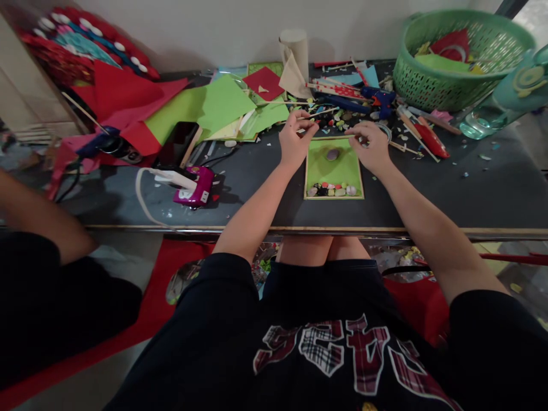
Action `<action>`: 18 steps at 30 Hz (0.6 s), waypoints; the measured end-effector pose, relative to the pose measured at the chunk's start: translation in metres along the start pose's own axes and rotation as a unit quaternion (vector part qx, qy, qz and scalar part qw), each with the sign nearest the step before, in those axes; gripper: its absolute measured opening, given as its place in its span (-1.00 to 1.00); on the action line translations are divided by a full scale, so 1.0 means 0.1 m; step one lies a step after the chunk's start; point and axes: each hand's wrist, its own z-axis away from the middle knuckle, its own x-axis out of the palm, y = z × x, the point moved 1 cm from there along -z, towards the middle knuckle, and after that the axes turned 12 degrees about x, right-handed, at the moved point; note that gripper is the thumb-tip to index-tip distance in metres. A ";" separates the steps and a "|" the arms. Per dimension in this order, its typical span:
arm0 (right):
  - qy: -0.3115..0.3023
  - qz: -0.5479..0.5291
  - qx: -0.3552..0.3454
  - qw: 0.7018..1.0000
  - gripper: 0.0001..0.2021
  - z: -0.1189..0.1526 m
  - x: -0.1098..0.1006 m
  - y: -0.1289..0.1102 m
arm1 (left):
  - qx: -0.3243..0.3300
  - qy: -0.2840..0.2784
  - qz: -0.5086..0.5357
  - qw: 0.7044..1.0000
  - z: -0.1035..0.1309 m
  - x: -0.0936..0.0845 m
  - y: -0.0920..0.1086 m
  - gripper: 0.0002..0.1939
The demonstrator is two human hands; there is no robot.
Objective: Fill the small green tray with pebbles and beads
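A green panel (319, 169) with a pale raised border lies on the dark table in front of me. Along its near edge runs a row of small coloured pebbles (339, 192), and a single grey stone (333, 154) sits in its upper part. My left hand (295, 140) is above the panel's far left corner, thumb and fingertips pinched together. A thin stick (324, 112) shows just beyond those fingers; I cannot tell whether they touch it. Over the far right corner, my right hand (369, 144) also has its fingertips closed. Anything in either pinch is too small to name.
Behind the panel lie scattered pebbles, paper scraps and a blue glue gun (381, 101). A green basket (462, 85) and a water bottle (507, 94) stand right. Left are coloured paper sheets (226, 103), a phone (180, 142) and a purple power socket (197, 187). Another person's arm (43, 214) is far left.
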 end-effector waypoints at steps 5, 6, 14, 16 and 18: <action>0.040 0.060 -0.003 0.997 -0.65 -0.02 -0.18 0.00 | -0.006 -0.013 -0.011 1.000 -0.04 -0.05 -0.03 -0.42; 0.044 0.068 -0.001 0.997 -0.66 -0.03 -0.20 0.01 | -0.009 -0.017 -0.012 1.000 -0.04 -0.06 -0.02 -0.44; 0.022 0.075 0.014 0.997 -0.72 -0.03 -0.20 0.09 | -0.020 -0.001 -0.014 1.000 -0.05 -0.11 0.05 -0.43; 0.024 0.078 0.012 0.997 -0.76 -0.03 -0.20 0.09 | -0.028 0.008 0.005 1.000 -0.05 -0.10 -0.02 -0.39; 0.028 0.078 0.012 0.996 -0.77 -0.03 -0.20 0.10 | -0.034 0.012 0.019 0.999 -0.05 -0.08 -0.08 -0.37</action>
